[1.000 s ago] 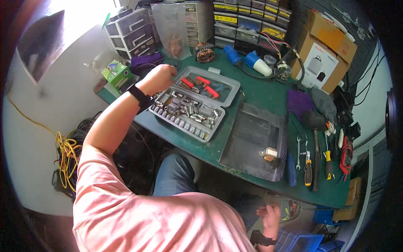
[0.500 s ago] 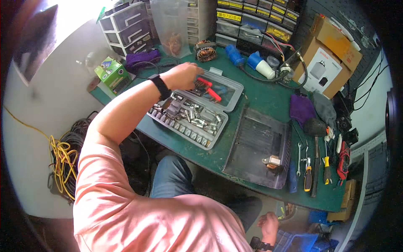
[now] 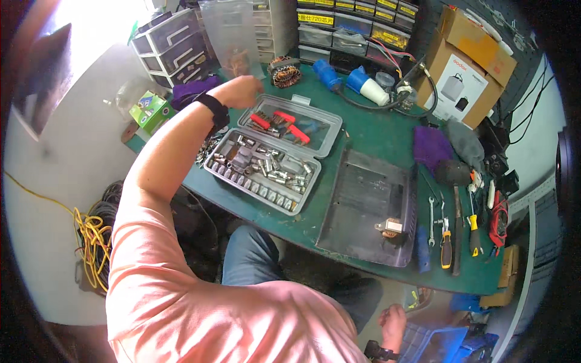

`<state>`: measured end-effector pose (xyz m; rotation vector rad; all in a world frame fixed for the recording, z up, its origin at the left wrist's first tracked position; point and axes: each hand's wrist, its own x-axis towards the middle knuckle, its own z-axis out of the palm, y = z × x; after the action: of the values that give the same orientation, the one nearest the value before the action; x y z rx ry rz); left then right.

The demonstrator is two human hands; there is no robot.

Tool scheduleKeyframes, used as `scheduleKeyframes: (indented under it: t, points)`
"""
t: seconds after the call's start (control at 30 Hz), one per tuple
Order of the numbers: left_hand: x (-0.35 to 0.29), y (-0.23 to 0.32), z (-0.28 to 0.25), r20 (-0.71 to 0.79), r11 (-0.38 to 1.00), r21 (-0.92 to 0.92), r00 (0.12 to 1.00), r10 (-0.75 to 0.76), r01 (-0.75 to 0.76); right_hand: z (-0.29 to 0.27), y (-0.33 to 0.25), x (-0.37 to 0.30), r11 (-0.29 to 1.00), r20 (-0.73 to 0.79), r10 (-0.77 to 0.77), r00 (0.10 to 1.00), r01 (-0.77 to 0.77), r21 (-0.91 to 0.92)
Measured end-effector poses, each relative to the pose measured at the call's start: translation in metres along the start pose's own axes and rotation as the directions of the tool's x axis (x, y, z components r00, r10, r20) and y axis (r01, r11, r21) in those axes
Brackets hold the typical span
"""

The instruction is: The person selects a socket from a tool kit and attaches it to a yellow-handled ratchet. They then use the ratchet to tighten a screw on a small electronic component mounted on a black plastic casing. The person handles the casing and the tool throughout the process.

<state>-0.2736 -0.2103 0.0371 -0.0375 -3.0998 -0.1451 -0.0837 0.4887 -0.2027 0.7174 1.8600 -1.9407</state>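
The left hand (image 3: 242,91) is stretched out over the far left corner of the open grey plastic socket set case (image 3: 272,154), just above its lid half where the red-handled bits (image 3: 279,121) lie. The fingers look curled together, but I cannot tell if they hold some small piece or nothing. The right hand (image 3: 392,320) hangs low beside the person's leg, below the near edge of the green tabletop (image 3: 369,130); it seems loosely closed and I cannot tell if anything is in it.

I judge the step in hand is sorting or picking pieces at the case. The next move calls for a short, careful lowering of the left hand, because the metal sockets (image 3: 266,166) lie loose and close together in the near half.

Open room is small at the far side: the copper wire coil (image 3: 284,71), the clear plastic bag (image 3: 233,36) and the grey drawer cabinet (image 3: 175,48) stand near the hand. To the right, the dark flat metal tray (image 3: 363,206) is mostly bare. The case's near left corner lies close to the tabletop edge.
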Motion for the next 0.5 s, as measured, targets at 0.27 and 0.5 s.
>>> scheduleKeyframes:
  t: [0.27, 0.5]
  points:
    - [-0.014, 0.013, 0.018, 0.139, 0.975, -0.168, 0.983, -0.121, 0.143, 0.001, 0.01, 0.003, 1.0, 0.009, -0.007, 1.0, 0.007, -0.006]
    - [-0.008, 0.007, 0.028, 0.178, 0.965, -0.188, 0.972, -0.151, 0.184, 0.004, 0.005, -0.007, 0.999, -0.003, -0.009, 1.0, 0.009, -0.042]
